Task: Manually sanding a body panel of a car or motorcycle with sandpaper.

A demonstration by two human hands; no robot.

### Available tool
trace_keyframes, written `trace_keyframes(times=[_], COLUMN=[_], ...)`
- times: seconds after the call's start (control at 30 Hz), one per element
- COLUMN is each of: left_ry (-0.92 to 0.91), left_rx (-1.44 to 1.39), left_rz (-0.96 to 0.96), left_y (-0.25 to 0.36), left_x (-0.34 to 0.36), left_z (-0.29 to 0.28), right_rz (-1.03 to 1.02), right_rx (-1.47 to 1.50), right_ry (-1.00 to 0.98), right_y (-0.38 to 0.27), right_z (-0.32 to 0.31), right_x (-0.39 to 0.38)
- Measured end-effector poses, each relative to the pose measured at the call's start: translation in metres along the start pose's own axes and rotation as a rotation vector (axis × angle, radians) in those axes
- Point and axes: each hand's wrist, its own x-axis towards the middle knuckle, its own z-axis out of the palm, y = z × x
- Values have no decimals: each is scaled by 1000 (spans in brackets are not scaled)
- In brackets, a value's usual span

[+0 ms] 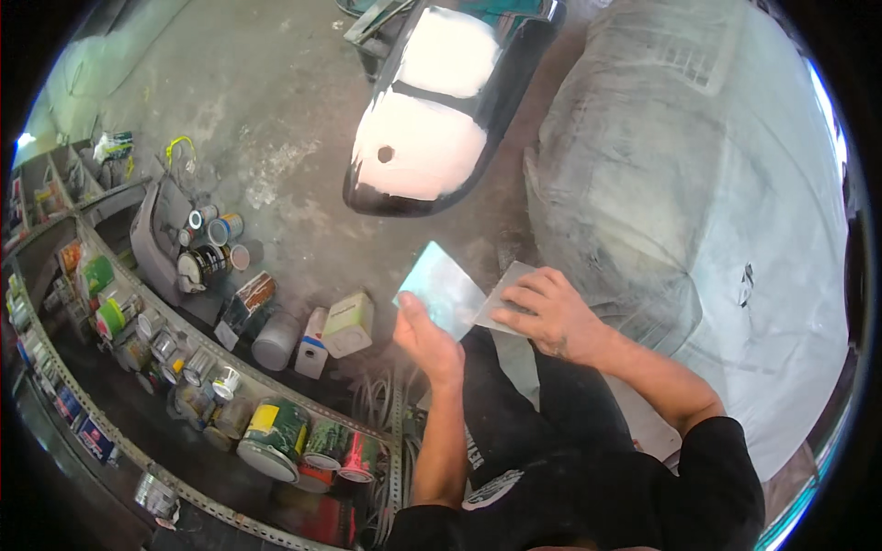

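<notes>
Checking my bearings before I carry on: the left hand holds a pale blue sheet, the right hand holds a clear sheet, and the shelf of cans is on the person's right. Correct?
Not quite: the head view shows the shelf of cans on the person's left. The left hand does hold a pale blue sheet, and the right hand a clear sheet.

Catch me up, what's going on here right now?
A person's left hand grips a pale, teal-tinted flat sheet by its lower side, while the right hand holds a translucent plate close against its right edge; whether they touch is hard to tell. Ahead is a dark panel with white patches, touched by neither hand. Cans line a rack on the left, and whitish sheeting drapes something large on the right.
</notes>
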Motion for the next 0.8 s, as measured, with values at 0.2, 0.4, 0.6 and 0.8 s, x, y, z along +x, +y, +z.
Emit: trace_keyframes(times=[0.2,0.4,0.6,0.8], left_ry=[5,-81,-118,-219], left_rx=[-77,-421,-532,-478], left_rz=[-15,-507,-449,-362], left_y=[22,21,58,86], left_x=[25,17,16,43], left_z=[-23,-33,-45,-85], right_rz=[55,-88,107,817], right_rx=[261,271,45,596], right_ry=[69,21,-170,176], right_y=[-6,-51,-41,-52], right_z=[-12,-15,-8,-18], right_x=[9,49,47,48])
